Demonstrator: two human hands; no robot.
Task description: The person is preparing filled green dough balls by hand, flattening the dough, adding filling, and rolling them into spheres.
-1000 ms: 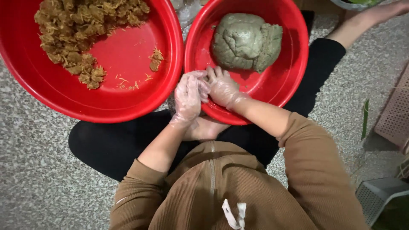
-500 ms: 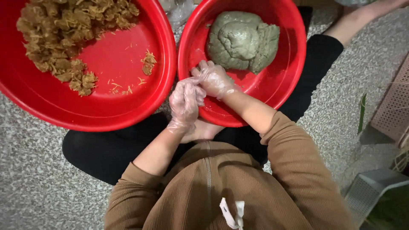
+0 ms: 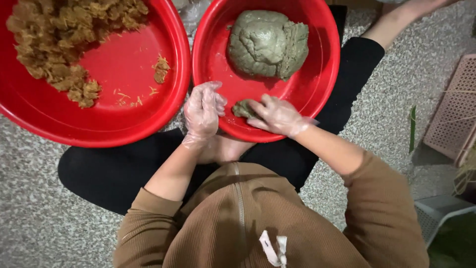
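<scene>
Pinching the small dough piece (image 3: 243, 108) with right hand (image 3: 277, 116) fingers, keep it low over the red basin (image 3: 210, 59) while the left hand (image 3: 202, 110) hovers beside, fingers loosely spread.

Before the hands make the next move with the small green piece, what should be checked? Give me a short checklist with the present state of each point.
1. Both hands gloved: ok; clear gloves on left hand and right hand.
2. Small dough piece under control: ok; the right hand touches it inside the right bowl.
3. Left hand free: ok; open, holding nothing, at the bowl rim.
4. Big dough lump in reach: ok; same bowl, farther side.
5. Brown filling ready: ok; heaped in the left bowl.
6. Firmness of grip on the piece: cannot tell.
</scene>
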